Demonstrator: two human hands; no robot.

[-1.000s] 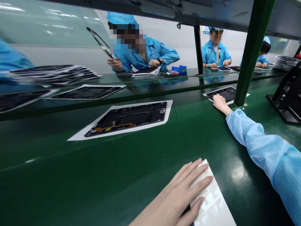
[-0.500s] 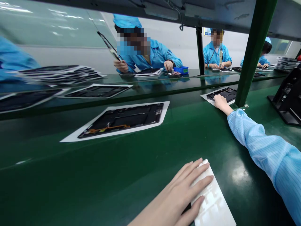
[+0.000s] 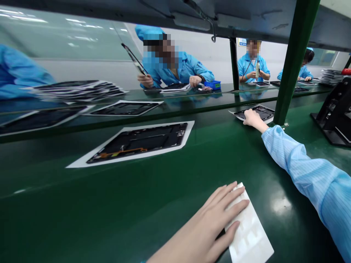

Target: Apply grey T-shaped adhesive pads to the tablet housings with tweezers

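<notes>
My left hand (image 3: 219,219) lies flat with fingers spread on a white sheet (image 3: 253,233) bearing pale cut-out shapes, near the bench's front. Reaching far to the right, my right hand (image 3: 253,118) has its fingers closed on the near-left edge of a black tablet housing (image 3: 264,112) on white paper. That paper's left corner curls up; the fingertips are partly hidden. Left of centre, a second tablet housing (image 3: 139,142), with an orange flex cable along its near side, rests on its own white paper, apart from both hands.
A green post (image 3: 297,62) stands just right of my right hand, under a grey shelf (image 3: 164,16). At the far right is a black fixture (image 3: 334,113). Across the bench, co-workers in blue sit near a stack of housings (image 3: 79,89) and a blue bin (image 3: 214,84).
My right hand has shifted slightly left and toward me, with the housing and its paper. The paper's left corner now curls. My left hand stays flat on the white sheet.
</notes>
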